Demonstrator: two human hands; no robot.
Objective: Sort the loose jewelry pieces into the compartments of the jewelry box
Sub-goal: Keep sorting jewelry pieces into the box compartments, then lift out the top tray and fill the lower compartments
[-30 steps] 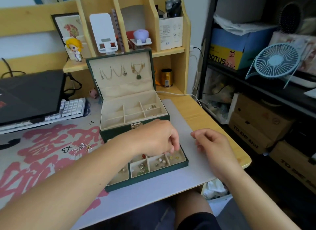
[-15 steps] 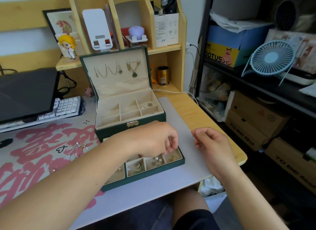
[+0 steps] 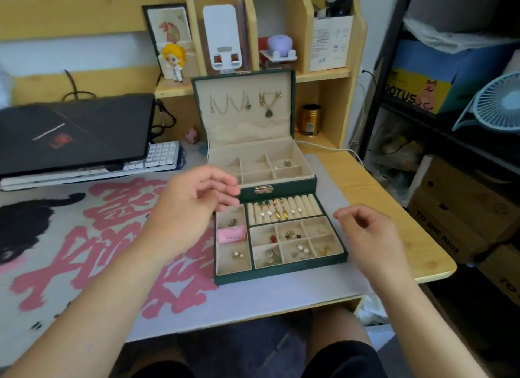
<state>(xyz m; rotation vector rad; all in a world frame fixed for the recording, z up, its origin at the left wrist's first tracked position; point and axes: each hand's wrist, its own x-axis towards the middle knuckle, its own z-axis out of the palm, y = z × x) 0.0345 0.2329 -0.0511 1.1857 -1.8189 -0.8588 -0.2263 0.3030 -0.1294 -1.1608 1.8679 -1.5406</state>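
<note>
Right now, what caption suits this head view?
Both empty hands, left and right, hover beside the open green jewelry box.

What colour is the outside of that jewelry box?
Dark green outside; the jewelry box has a cream lining, seen in the head view.

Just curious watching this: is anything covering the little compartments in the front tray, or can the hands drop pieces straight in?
Nothing visible covers the tray. Left hand and right hand hover beside it, both empty.
</note>
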